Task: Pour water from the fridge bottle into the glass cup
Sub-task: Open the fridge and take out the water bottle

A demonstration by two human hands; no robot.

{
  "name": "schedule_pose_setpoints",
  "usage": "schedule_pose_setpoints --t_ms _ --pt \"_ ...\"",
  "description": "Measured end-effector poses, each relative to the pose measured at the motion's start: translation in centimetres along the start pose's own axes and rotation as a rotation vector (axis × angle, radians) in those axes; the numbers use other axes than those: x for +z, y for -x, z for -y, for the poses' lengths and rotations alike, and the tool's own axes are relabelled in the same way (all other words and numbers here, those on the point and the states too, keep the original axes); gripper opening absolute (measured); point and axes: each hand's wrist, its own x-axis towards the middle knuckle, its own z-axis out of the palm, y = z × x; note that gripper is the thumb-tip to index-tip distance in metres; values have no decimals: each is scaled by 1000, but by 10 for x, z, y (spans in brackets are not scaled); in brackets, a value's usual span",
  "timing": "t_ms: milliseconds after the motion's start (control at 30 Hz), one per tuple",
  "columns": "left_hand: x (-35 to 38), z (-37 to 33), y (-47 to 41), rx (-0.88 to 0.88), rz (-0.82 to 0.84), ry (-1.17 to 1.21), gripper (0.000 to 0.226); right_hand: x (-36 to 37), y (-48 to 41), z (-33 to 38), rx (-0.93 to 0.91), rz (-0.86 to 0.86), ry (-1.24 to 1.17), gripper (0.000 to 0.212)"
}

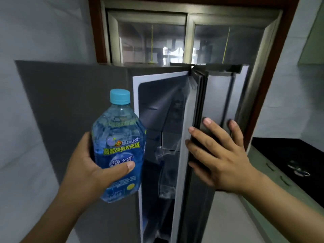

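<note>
Item under inspection: the bottle (119, 137), clear blue plastic with a light blue screw cap (120, 96) in place. It is held upright, left of centre and near the camera, outside the fridge (70, 102) and in front of its open compartment.

Hands: the left hand (87, 165) grips the bottle round its lower half, thumb lying across the front of the label and fingers hidden behind. The right hand (220, 155) lies spread and flat on the edge of the fridge door (217, 99), which stands part open; its fingers are straight and hold nothing.

Handling, as judged: the bottle looks nearly full, so fairly heavy for one hand. Thin plastic walls would give under a hard squeeze, and a chilled surface may be slippery. The waist at the label is the sound place to hold; the cap must come off before pouring.

Markings: a yellow-green line on the label reads "高能战拍天天送". Larger white characters below, partly covered by the thumb, appear to read "海之言". Smaller print lower down is too blurred to read.

The glass cup is not in view. A black hob (287, 163) sits on the counter at far right.
</note>
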Motion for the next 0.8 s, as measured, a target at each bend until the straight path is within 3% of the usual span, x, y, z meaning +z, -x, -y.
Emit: schedule_pose_setpoints --t_ms 267,533,700,800 --pt "-17 12 4 -29 -66 -41 80 33 -37 40 -5 -16 -88 39" --pt "-35 19 18 -45 -86 -53 86 78 -62 80 39 -70 -239 64" --pt "-42 24 28 -76 -97 -55 77 82 -62 83 45 -73 -222 66" --pt "-41 25 33 -82 -84 -45 83 78 -61 82 33 -18 -208 66"
